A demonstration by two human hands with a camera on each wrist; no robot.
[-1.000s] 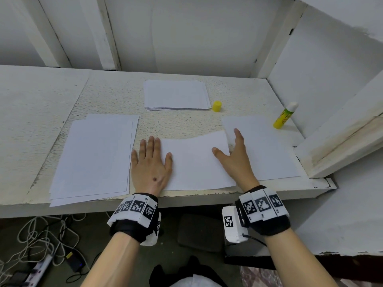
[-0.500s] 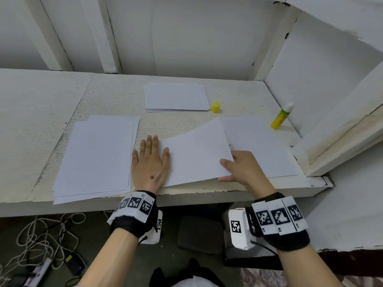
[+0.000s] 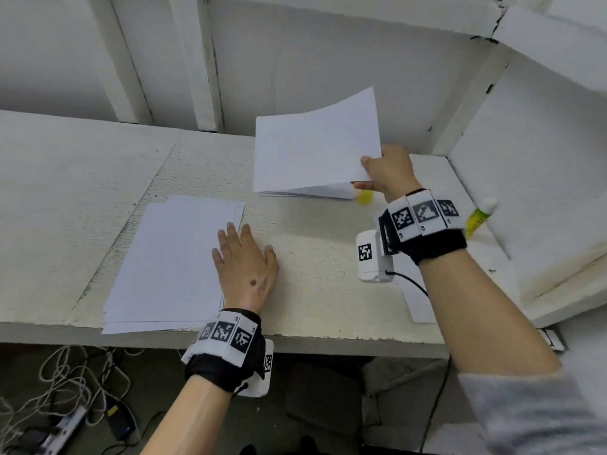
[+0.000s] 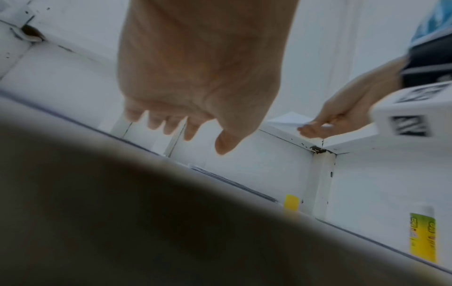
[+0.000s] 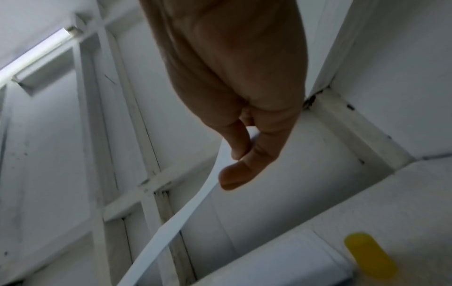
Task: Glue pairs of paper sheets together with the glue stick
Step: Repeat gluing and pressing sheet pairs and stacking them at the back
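On the counter (image 3: pixel 312 290), we find a paper stack (image 3: pixel 170 264) at nine o'clock, with our left hand (image 3: pixel 244 267) flat across its right edge. At twelve o'clock lies a second stack (image 3: pixel 305 191); our right hand (image 3: pixel 387 174) pinches a sheet (image 3: pixel 315 142) tilted up above it. The cap (image 3: pixel 364 197) sits just right of that stack, the glue stick (image 3: pixel 479 216) at two o'clock against the side wall.

Matt white paper sheet (image 3: pixel 315 142) up there, thin and bending, and more smooth matt paper in the stack (image 3: pixel 170 264). Desk top (image 3: pixel 312 257) looks rough, pebbled white paint, chipped; glue stick (image 3: pixel 479 218) and yellow cap (image 3: pixel 364 197) read as glossy plastic
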